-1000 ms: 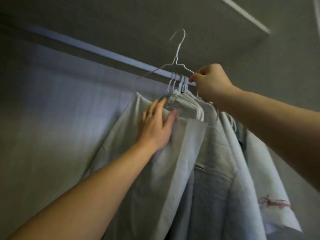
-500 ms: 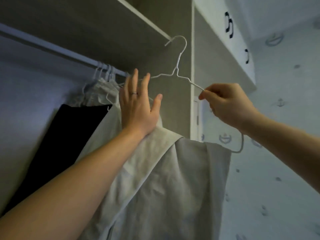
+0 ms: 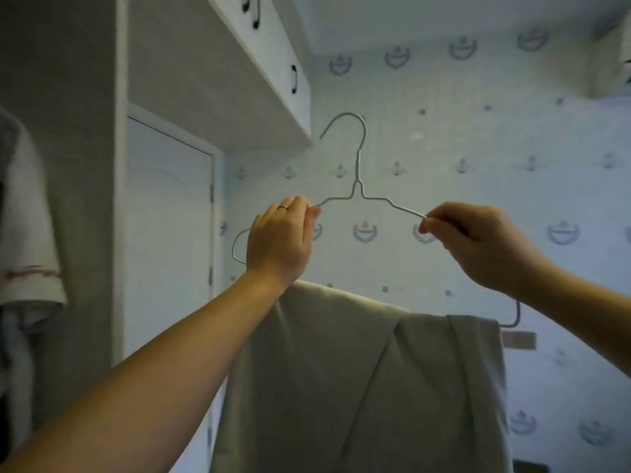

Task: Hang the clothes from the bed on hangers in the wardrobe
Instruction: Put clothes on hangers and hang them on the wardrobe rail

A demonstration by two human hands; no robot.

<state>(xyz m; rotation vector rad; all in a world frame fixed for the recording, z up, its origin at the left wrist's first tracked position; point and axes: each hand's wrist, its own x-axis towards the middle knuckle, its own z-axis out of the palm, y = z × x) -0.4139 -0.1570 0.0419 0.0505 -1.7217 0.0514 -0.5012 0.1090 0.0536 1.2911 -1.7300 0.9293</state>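
Observation:
I hold a white wire hanger (image 3: 357, 172) up in front of the wallpapered wall, its hook pointing up and left. My left hand (image 3: 278, 240) pinches its left shoulder and my right hand (image 3: 478, 244) pinches its right shoulder. A beige folded garment (image 3: 368, 380) drapes over the hanger's bottom bar and hangs down between my arms. The wardrobe side panel (image 3: 68, 165) stands at the left, with a white garment (image 3: 27, 240) hanging at its edge.
White upper cabinets with black handles (image 3: 273, 56) jut out overhead at top centre. A white door (image 3: 170, 240) is behind my left arm. The wallpapered wall (image 3: 478, 148) fills the right side.
The view has swung right, away from the wardrobe rail. The hanger with the beige garment came out with it. My left hand left the cloth and now grips the hanger's left shoulder.

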